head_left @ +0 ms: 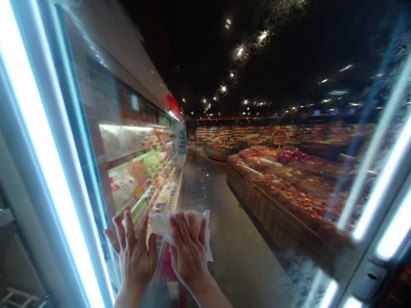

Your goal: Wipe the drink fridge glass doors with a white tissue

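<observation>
A glass door [263, 179] of a lit cooler fills the view, and I look through it into a shop aisle. My left hand [133, 250] lies flat on the glass near its lower left, fingers spread, holding nothing. My right hand [189, 248] presses a white cloth [165, 223] flat against the glass beside it, fingers stretched out over the cloth. The two hands almost touch.
Bright light strips run along the door frame at left [38, 141] and right [385, 192]. Beyond the glass are chilled shelves [144, 171] with packaged goods at left, a floor aisle [212, 205] in the middle, and a long wooden produce counter [282, 192] at right.
</observation>
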A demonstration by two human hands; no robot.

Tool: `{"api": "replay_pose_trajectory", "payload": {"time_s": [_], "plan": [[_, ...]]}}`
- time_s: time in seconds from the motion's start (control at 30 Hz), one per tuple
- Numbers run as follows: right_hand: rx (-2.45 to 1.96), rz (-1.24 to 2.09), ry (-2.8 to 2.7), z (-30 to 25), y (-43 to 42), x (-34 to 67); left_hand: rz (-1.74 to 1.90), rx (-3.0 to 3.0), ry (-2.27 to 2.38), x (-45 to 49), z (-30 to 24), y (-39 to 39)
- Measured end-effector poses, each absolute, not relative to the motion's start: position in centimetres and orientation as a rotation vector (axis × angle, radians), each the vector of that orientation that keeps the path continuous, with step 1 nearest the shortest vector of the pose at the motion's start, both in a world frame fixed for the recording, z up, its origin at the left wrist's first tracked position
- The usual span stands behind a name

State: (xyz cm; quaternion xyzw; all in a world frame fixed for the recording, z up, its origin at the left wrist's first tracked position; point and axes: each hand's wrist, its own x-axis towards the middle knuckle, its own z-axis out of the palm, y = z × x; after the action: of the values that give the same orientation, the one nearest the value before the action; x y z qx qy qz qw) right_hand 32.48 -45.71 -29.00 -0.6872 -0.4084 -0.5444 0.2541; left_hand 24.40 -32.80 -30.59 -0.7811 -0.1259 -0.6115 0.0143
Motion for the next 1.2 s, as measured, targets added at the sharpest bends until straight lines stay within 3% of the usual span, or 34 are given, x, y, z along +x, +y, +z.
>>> {"api": "replay_pose_trajectory", "payload": {"time_s": [0.17, 0.37, 0.57, 0.77, 0.93, 1.2], "plan": [[-1.882, -1.421, -1.099, -26.2, -46.5, 32.9, -1.902, -2.465, -0.445, 24.6, -30.9, -33.9], [-1.889, -1.439, -1.101, -29.1, -49.8, 34.6, -1.875, -2.495, -0.472, 26.1, -31.0, -37.3], [-1.906, -1.445, -1.026, -26.7, -54.4, 37.7, -1.854, -2.554, -0.404, 28.7, -30.6, -41.8], [-1.934, -1.557, -0.985, -30.6, -60.1, 40.4, -1.887, -2.504, -0.305, 31.4, -30.7, -45.7], [-1.985, -1.475, -0.866, -27.2, -64.7, 43.4, -1.84, -2.53, -0.268, 33.5, -30.6, -49.7], [-1.984, -1.534, -0.714, -32.9, -71.2, 47.4, -1.902, -2.539, -0.189, 36.4, -30.7, -55.1]]}}
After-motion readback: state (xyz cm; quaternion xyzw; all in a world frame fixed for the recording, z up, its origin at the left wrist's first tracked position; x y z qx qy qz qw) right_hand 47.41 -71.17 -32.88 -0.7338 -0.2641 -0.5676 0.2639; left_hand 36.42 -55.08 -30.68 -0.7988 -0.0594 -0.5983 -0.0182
